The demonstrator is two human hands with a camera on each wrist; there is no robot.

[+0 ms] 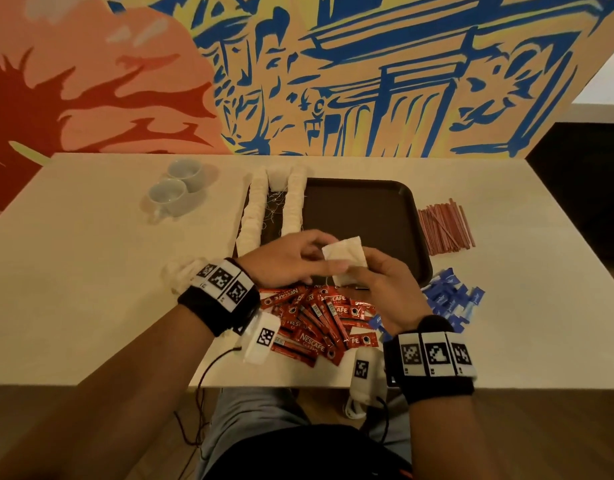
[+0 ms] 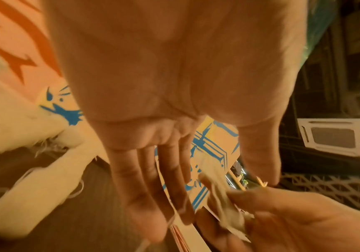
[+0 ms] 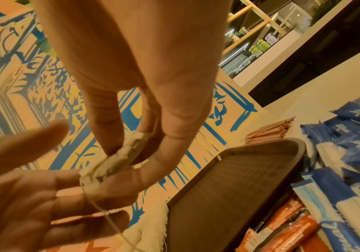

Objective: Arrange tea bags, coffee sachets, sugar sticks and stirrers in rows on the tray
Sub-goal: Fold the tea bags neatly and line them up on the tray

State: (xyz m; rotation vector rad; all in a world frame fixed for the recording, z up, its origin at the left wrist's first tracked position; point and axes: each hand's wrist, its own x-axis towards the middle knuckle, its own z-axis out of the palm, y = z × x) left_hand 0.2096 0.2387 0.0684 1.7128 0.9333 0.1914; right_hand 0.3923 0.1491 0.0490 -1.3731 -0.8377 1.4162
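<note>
Holding a single white tea bag (image 1: 345, 259) above the near edge of the brown tray (image 1: 378, 216), just below the centre of the head view, your two hands meet over it. Your right hand (image 1: 385, 289) pinches the bag between thumb and fingers; in the right wrist view the bag (image 3: 114, 162) sits edge-on at the fingertips (image 3: 108, 145), with its thread hanging down toward the lower middle of the frame. Your left hand (image 1: 284, 261) reaches in from the left with fingers stretched out, relaxed and gripping nothing; its fingertips touch the bag's left edge. In the left wrist view those fingers (image 2: 144, 187) are straight and spread, and the bag (image 2: 224, 204) is blurred at the lower right.

On the left part of the tray, two long rows of tea bags (image 1: 253, 213) run toward the top of the frame, a short stack joining them at the far end. The right part of the tray is bare.

Red Nescafé coffee sachets (image 1: 316, 320) lie in a loose heap under your wrists, on the white table (image 1: 90, 289) just in front of the tray. Blue sugar sticks (image 1: 451, 303) are piled at the tray's lower right corner. Red stirrers (image 1: 445, 226) lie bundled just beside the tray's right edge. A small heap of tea bags (image 1: 180, 271) sits left of your left wrist. Two white cups (image 1: 177, 192) stand in the upper left of the table.
</note>
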